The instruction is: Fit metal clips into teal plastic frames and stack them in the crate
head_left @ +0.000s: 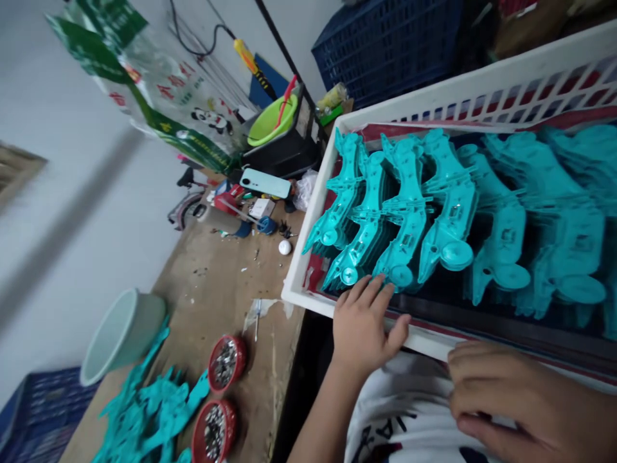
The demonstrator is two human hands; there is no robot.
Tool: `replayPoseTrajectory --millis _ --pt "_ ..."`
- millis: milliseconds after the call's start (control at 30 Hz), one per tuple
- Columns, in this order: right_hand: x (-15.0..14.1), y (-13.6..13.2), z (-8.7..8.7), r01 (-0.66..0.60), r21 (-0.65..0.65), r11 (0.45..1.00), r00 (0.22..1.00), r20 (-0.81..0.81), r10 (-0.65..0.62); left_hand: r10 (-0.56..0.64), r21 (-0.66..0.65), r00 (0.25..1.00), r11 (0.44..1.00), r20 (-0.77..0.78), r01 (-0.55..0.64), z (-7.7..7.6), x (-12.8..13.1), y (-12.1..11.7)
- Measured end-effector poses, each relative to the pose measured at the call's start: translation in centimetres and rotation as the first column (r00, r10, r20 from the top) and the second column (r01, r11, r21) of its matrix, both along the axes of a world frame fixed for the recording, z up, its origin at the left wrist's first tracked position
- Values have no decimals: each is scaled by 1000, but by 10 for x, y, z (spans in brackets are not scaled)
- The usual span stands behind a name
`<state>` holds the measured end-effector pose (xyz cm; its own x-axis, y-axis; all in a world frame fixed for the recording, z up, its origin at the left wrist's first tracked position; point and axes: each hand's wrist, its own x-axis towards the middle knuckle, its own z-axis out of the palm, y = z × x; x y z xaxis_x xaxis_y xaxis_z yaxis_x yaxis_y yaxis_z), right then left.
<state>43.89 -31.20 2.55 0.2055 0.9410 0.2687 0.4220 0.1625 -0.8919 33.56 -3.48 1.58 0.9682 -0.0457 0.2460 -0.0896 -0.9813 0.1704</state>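
My left hand (362,325) lies across the near-left rim of a white plastic crate (312,297), palm down with fingers apart. Its fingertips reach to the lower ends of teal plastic parts (402,238), which stand in stacked rows inside the crate. I cannot tell whether the fingertips press on them. At the crate's near side is my right hand (525,399), closed, its fingers curled under. What that hand holds, if anything, is hidden.
On the wooden table (212,270) at left are two red bowls (226,363) of small metal pieces, loose teal parts (159,411) and a pale green bucket (128,331). A phone (265,183) and a black bin (289,151) stand farther back. A blue crate (385,48) is behind.
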Motion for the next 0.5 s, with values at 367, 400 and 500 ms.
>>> replayPoseTrajectory --millis 367,400,500 --pt "-10 -3 -30 6 6 1000 1000 31 -6 64 -7 893 998 445 -67 -52 -35 -11" --pt "-12 -4 -32 5 5 1000 1000 25 -5 68 -12 897 997 437 -70 -53 -35 -11" --pt "-15 -5 -36 32 -15 999 999 -42 -33 69 -15 912 998 405 -69 -52 -37 -12"
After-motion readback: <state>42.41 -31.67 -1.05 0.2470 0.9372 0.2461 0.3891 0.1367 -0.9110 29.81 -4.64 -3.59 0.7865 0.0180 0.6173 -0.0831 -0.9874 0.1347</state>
